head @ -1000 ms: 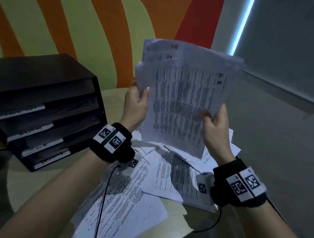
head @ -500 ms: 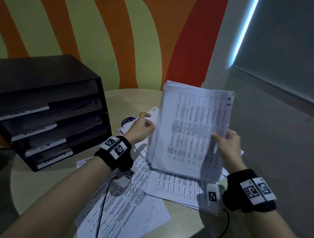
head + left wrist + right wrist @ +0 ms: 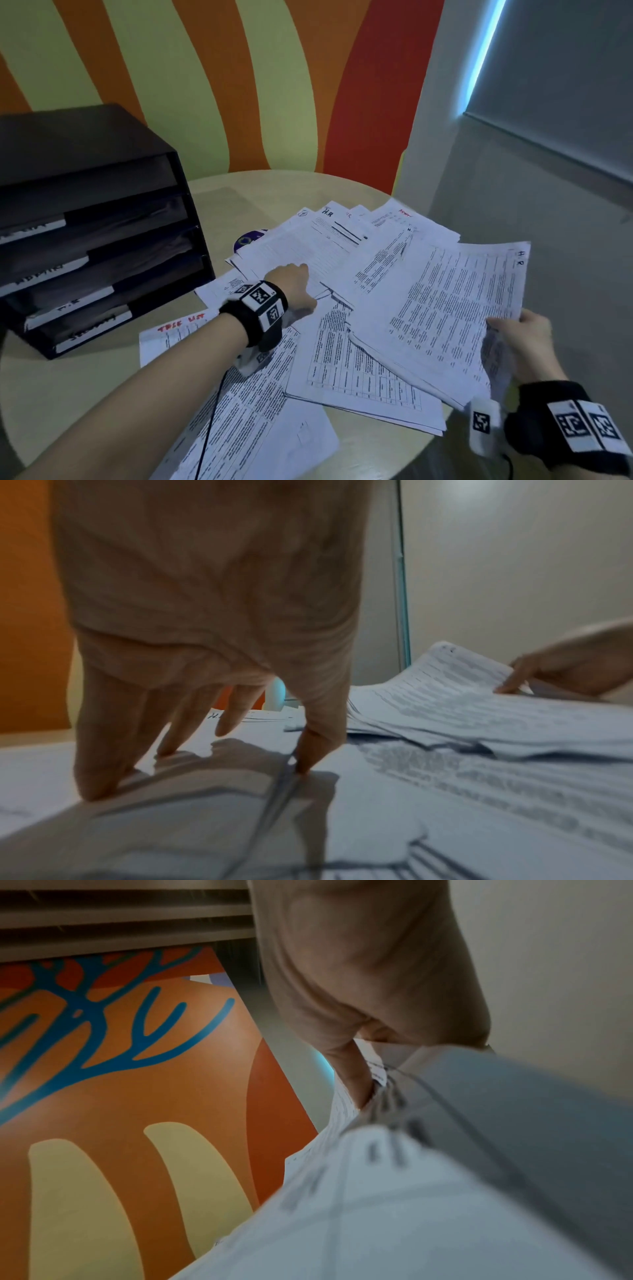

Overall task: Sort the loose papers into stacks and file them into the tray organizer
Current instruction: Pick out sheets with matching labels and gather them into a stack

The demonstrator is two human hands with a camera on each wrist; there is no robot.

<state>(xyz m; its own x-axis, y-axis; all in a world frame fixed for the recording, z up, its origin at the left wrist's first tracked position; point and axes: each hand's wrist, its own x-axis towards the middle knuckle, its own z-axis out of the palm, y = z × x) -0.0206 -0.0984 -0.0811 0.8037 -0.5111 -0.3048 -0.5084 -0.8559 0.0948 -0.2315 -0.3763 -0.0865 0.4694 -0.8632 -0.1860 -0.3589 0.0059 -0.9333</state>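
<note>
A thick stack of printed papers point(image 3: 445, 308) marked "HR" at its corner lies low over the right side of the table, above other sheets. My right hand point(image 3: 524, 342) pinches its near right edge, thumb on top point(image 3: 363, 1074). My left hand point(image 3: 298, 284) is away from the stack, its fingers straight, with the fingertips point(image 3: 99, 785) touching loose sheets point(image 3: 342, 370) in the middle of the pile. The black tray organizer point(image 3: 92, 222), with labelled shelves, stands at the left.
Loose papers cover the round beige table point(image 3: 68, 394), one headed "H.R" point(image 3: 329, 240) and one with red writing point(image 3: 178, 329) near the organizer. A purple round thing point(image 3: 248, 238) peeks out from under the sheets. A striped wall stands behind.
The stack came down from upright in front of me to low over the table's right side. My left hand let go of it and dropped onto the loose sheets.
</note>
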